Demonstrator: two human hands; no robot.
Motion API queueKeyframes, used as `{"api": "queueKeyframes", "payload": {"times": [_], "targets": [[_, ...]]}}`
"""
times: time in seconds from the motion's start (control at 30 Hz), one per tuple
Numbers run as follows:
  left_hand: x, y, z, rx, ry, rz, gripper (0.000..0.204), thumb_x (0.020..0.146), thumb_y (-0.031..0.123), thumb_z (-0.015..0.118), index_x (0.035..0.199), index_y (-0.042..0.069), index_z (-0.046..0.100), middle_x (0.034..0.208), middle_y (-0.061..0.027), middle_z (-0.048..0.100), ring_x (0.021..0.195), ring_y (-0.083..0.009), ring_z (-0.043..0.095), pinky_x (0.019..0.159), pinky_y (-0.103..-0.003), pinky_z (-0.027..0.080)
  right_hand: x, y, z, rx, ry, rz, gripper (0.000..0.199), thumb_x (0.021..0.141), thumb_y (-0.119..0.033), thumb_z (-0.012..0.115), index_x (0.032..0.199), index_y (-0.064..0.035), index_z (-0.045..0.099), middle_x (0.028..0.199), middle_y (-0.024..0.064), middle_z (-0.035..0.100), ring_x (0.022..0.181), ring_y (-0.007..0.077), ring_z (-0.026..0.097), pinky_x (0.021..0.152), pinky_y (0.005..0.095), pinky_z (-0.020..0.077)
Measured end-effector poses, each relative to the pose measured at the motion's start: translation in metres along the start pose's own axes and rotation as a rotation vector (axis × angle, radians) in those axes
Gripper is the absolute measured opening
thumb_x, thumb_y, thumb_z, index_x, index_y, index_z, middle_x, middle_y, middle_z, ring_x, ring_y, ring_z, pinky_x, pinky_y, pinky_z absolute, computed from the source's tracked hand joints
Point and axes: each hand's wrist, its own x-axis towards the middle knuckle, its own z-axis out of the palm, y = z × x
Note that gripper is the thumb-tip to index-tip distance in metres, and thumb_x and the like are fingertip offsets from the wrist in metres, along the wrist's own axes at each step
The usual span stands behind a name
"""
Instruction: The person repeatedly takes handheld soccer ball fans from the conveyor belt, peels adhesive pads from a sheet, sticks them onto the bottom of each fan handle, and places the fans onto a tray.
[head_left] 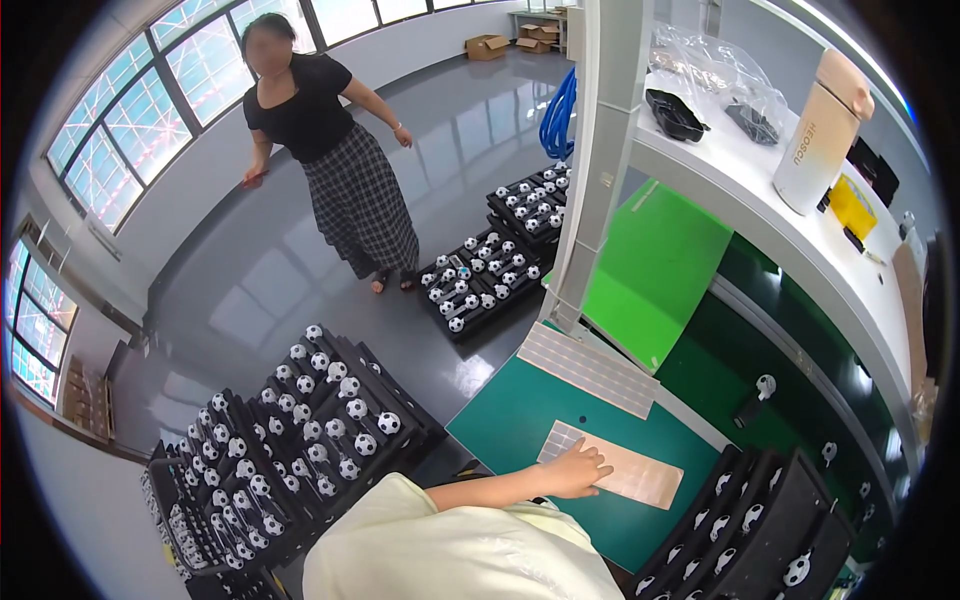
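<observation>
My left hand [575, 472] rests on a beige sheet with a printed grid [645, 478], lying on the green tabletop [490, 425]. Its fingers are apart, one pointing toward the sheet's far edge, and nothing shows in its grasp. The left part of the sheet is greyer, with clear grid lines. A second gridded sheet [588, 368] lies farther back, along the table's far edge. Between the two sheets is a small dark round spot [583, 419]. My right hand is out of sight.
Stacked black trays [290, 450] of football-patterned pieces stand at left; more trays [480, 285] sit on the floor beyond, and others [740, 520] at right. A person [330, 130] stands across the room. A white post [605, 150] and shelf [720, 180] with a bottle [820, 135] rise at right.
</observation>
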Motion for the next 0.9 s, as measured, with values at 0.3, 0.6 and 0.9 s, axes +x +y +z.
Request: {"api": "queueKeyframes", "payload": {"times": [0.3,0.6,0.9], "targets": [[0.004,0.018,-0.015,-0.061,-0.063,0.035,0.049,0.081,0.028,0.062,0.123,0.007,0.048,0.11,-0.0175,0.055,0.112,-0.0319,0.046,0.1,-0.055,0.029,0.02,0.041,-0.047,0.926,0.252,0.41,0.046,0.073,-0.021,0.075,0.11,-0.0001,0.058,0.111,0.0184,0.059,0.096,0.0293,0.059,0.081,0.0377,0.0481],[0.026,0.075,-0.053,-1.177,-0.123,0.233,0.058,0.088,0.038,0.055,0.134,0.007,0.035,0.125,-0.0138,0.049,0.119,-0.0243,0.045,0.1,-0.038,0.035,0.012,-0.1,-0.044,2.164,-0.466,0.234,0.073,0.071,-0.03,0.054,0.132,0.0041,0.033,0.126,0.0325,0.041,0.118,0.0398,0.044,0.081,0.0461,0.0532],[0.003,0.077,-0.089,-2.01,0.435,-0.138,0.059,0.09,0.033,0.053,0.137,0.007,0.028,0.118,-0.0193,0.051,0.113,-0.0322,0.05,0.097,-0.046,0.038,-0.068,-0.203,0.011,2.346,-1.353,0.071,0.073,0.067,-0.028,0.061,0.131,-0.002,0.037,0.132,0.0243,0.041,0.123,0.0338,0.041,0.098,0.0469,0.0391]]}}
